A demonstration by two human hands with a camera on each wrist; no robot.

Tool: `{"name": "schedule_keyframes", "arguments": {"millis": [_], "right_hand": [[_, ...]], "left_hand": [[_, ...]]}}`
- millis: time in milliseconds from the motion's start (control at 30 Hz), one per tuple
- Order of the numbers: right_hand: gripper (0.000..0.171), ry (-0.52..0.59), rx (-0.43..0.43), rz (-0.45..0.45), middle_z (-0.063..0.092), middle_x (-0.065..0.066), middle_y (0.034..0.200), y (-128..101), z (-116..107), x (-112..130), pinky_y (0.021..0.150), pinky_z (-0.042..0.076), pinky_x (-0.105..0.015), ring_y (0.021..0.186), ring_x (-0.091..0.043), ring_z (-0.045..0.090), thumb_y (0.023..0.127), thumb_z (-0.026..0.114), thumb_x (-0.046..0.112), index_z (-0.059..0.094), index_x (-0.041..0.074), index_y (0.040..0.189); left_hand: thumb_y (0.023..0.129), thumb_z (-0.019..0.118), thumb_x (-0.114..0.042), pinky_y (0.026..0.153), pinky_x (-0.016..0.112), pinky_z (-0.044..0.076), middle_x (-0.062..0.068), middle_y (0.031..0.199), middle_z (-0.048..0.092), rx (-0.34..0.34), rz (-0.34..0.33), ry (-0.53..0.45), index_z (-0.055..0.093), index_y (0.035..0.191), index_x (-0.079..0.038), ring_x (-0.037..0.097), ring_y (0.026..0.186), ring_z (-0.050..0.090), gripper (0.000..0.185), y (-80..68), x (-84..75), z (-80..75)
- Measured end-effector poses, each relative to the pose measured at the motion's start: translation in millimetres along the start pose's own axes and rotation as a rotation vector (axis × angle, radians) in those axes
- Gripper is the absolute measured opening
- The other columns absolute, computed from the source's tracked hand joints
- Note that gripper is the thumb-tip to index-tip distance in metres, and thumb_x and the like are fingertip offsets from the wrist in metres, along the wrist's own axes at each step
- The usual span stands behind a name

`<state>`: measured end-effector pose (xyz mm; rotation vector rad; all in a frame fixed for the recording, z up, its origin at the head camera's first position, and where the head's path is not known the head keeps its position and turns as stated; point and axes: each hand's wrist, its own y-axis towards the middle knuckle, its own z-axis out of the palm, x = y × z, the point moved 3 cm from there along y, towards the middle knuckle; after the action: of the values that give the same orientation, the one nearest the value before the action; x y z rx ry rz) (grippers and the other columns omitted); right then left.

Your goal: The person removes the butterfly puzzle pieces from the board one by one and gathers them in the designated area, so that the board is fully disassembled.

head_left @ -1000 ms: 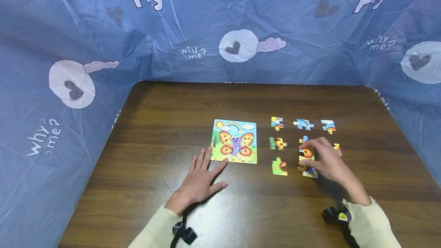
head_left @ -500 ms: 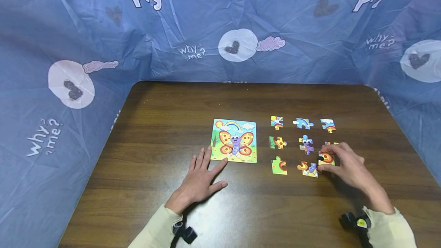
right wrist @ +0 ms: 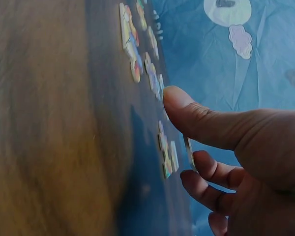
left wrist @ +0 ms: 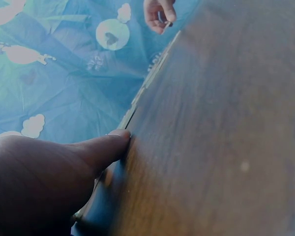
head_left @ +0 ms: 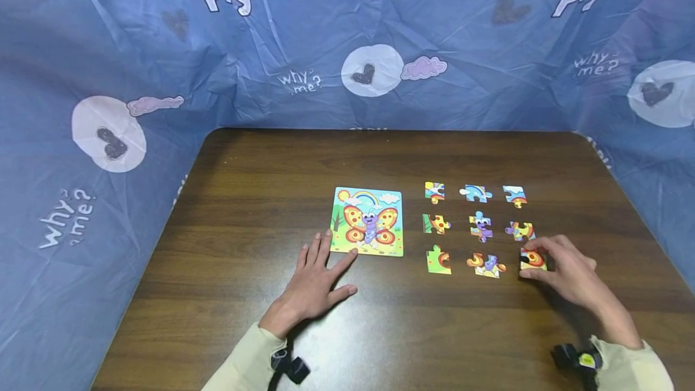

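Note:
My right hand [head_left: 572, 271] pinches a corner puzzle piece [head_left: 534, 259] with a red and yellow wing swirl. In the right wrist view that piece is seen edge-on between thumb and fingers, off the table. Left of it lies a puzzle piece with the butterfly's purple body [head_left: 487, 265], and just behind it a yellow and purple wing piece [head_left: 522, 231]. With fingers spread, my left hand [head_left: 311, 287] rests on the table, its fingertips at the lower edge of a square butterfly picture [head_left: 367, 222]. The left wrist view shows its thumb [left wrist: 110, 147] extended against the wood.
Several more puzzle pieces lie spaced in rows right of the picture, among them a rainbow piece [head_left: 476, 193], a cloud piece [head_left: 515, 195] and a green corner piece [head_left: 438, 260]. The brown wooden table [head_left: 271, 162] meets a blue printed cloth [head_left: 282, 29] behind.
My right hand has carried the swirl piece rightward from over the middle column to the right end of the front row, uncovering pieces beneath. My left hand has stayed put.

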<state>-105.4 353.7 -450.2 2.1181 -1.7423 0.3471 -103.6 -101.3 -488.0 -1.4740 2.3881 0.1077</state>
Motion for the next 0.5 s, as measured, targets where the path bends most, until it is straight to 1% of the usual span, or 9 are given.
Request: {"name": "schedule_keyframes", "arguments": {"millis": [33, 100, 167, 233, 267, 367, 500], "right_hand": [[0.044, -0.002, 0.003, 0.002, 0.065, -0.016, 0.103, -0.7, 0.3, -1.0, 0.069, 0.026, -0.040, 0.098, 0.014, 0.032, 0.070, 0.089, 0.024, 0.068, 0.011, 0.106], [0.044, -0.013, 0.013, 0.011, 0.065, -0.016, 0.102, -2.0, 1.5, -2.7, 0.069, 0.026, -0.040, 0.098, 0.005, 0.040, 0.070, 0.089, 0.024, 0.068, 0.011, 0.106], [0.044, -0.019, 0.034, 0.027, 0.065, -0.017, 0.103, -3.2, 2.9, -3.9, 0.069, 0.026, -0.040, 0.098, -0.010, 0.049, 0.070, 0.089, 0.024, 0.067, 0.010, 0.106], [0.045, -0.018, 0.063, 0.046, 0.064, -0.019, 0.105, -4.0, 4.5, -4.7, 0.069, 0.026, -0.041, 0.098, -0.026, 0.053, 0.071, 0.089, 0.024, 0.067, 0.010, 0.106], [0.045, -0.018, 0.074, 0.053, 0.064, -0.020, 0.105, -4.1, 5.3, -5.0, 0.069, 0.027, -0.042, 0.098, -0.031, 0.055, 0.070, 0.089, 0.025, 0.067, 0.010, 0.106], [0.046, -0.010, 0.115, 0.075, 0.064, -0.022, 0.107, -3.7, 7.4, -5.9, 0.070, 0.027, -0.043, 0.099, -0.037, 0.057, 0.071, 0.089, 0.025, 0.067, 0.009, 0.107], [0.047, -0.008, 0.150, 0.079, 0.064, -0.023, 0.107, -2.3, 9.6, -8.0, 0.070, 0.029, -0.042, 0.099, -0.038, 0.059, 0.069, 0.090, 0.025, 0.067, 0.009, 0.107]], "left_hand": [[0.097, 0.053, -0.058, 0.123, 0.065, 0.014, 0.030, 0.166, 0.009, 0.004, -0.002, 0.001, 0.037, 0.155, -0.031, 0.052, 0.154, 0.010, 0.066, 0.0, 0.3, 0.2], [0.097, 0.053, -0.058, 0.123, 0.065, 0.014, 0.030, 0.166, 0.010, 0.000, -0.002, 0.001, 0.038, 0.155, -0.031, 0.052, 0.154, 0.010, 0.066, -0.1, 0.5, -0.2], [0.097, 0.053, -0.057, 0.123, 0.065, 0.014, 0.030, 0.166, 0.010, 0.000, -0.002, -0.001, 0.038, 0.155, -0.031, 0.052, 0.154, 0.009, 0.066, -0.2, 0.3, -0.6], [0.096, 0.054, -0.057, 0.123, 0.065, 0.014, 0.030, 0.166, 0.010, 0.000, -0.003, -0.003, 0.038, 0.155, -0.031, 0.052, 0.153, 0.009, 0.066, -0.3, 0.3, -0.6], [0.096, 0.053, -0.057, 0.123, 0.065, 0.014, 0.030, 0.166, 0.009, 0.001, -0.004, -0.004, 0.038, 0.155, -0.031, 0.052, 0.154, 0.009, 0.066, -0.4, 0.0, -0.9], [0.097, 0.053, -0.057, 0.123, 0.065, 0.013, 0.030, 0.166, 0.008, 0.005, -0.008, -0.004, 0.038, 0.155, -0.031, 0.051, 0.154, 0.009, 0.066, -0.2, 0.2, -0.4], [0.097, 0.053, -0.058, 0.124, 0.065, 0.013, 0.029, 0.166, 0.007, 0.008, -0.010, -0.003, 0.037, 0.155, -0.031, 0.051, 0.154, 0.009, 0.066, -0.1, 0.3, 0.4]]}}
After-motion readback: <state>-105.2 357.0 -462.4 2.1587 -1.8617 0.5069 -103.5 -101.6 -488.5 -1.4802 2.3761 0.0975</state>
